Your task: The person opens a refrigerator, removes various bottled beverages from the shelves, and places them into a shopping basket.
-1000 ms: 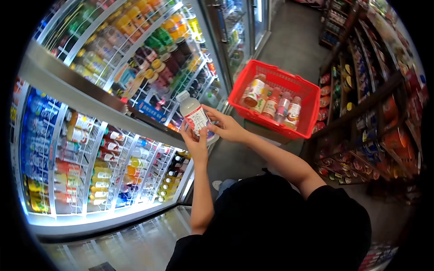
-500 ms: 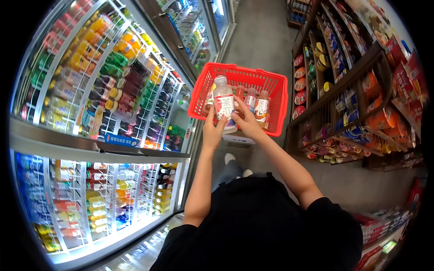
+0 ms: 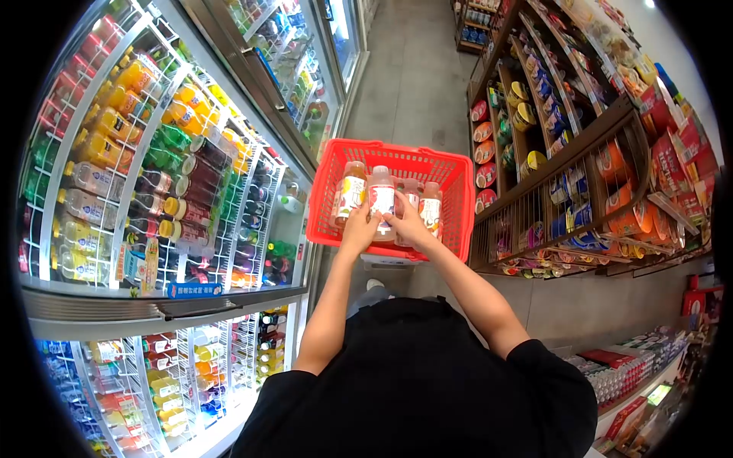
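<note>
Between both my hands is a clear drink bottle (image 3: 382, 191) with a white and red label, inside the red shopping basket (image 3: 467, 210). My left hand (image 3: 362, 229) has its fingers closed on the bottle's left side. My right hand (image 3: 410, 223) grips the same bottle from the right, thumb across its front. To its left stands a bottle with a yellow and white label (image 3: 352, 189). On the right are another labelled bottle (image 3: 431, 206) and a bottle partly hidden behind my right hand (image 3: 411, 191).
A lit drinks fridge (image 3: 145, 175) full of bottles runs along my left, its dark handle rail (image 3: 183, 311) nearby. Snack shelves (image 3: 565, 153) with cup noodles line the right. A grey floor aisle (image 3: 412, 76) stretches ahead. Low goods racks (image 3: 630, 374) stand behind on the right.
The bottle in my hands has come down among the other bottles in the basket. The basket and my hands appear lower in view, slightly to the left.
</note>
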Tool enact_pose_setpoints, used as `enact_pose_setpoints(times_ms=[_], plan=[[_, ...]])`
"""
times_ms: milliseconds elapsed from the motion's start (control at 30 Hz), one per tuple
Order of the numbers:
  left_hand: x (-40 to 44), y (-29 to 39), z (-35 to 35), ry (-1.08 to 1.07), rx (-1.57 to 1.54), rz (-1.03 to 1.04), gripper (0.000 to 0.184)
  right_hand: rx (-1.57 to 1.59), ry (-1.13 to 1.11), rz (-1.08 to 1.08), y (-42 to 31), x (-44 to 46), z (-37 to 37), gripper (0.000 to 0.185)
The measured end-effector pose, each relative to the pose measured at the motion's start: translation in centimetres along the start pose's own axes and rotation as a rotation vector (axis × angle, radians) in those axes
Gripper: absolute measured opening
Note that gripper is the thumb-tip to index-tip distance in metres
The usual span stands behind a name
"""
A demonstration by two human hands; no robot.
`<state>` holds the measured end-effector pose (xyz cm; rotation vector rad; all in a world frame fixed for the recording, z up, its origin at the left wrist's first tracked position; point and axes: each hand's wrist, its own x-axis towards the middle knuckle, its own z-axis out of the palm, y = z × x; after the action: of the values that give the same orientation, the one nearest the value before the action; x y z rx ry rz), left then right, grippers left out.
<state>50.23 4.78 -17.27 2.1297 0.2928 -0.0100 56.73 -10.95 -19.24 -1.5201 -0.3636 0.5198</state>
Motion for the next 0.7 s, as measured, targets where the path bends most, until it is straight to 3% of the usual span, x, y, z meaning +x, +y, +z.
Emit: enact_pose_setpoints(times_ms=[200,267,300,400,533,567,700], plan=[[1.1,-0.6,-0.2,-0.007,0.032,-0.019,0.051,-0.164,0.075,0.247,1.3,2.0,0.7,0.070],[1.0,-0.5,0.0,0.004,0.051,0.021,0.053,-0.249,0.095,0.211,2.3,3.0,0.6,0.069],[1.0,0.4,-0.3,0.047,0.042,0.054,0.036,-0.324,0.109,0.169,3.4,3.8,0.4,0.069],[1.6,0.1,-0.8,0.006,0.110,-0.024,0.034,-0.353,0.170,0.101,5.7,4.8,0.2,0.077],[1.1,0.0,-1.9,0.104,0.207,0.000,0.031,-0.441,0.156,0.262,-0.3,3.4,1.6,0.075],[1.3,0.4,-2.5,0.118,0.211,0.007,0.031,-0.478,0.162,0.132,0.7,3.5,1.6,0.074],[1.5,0.5,-2.5,0.149,0.277,-0.042,0.026,-0.439,0.095,0.266,-0.6,3.6,1.4,0.077]])
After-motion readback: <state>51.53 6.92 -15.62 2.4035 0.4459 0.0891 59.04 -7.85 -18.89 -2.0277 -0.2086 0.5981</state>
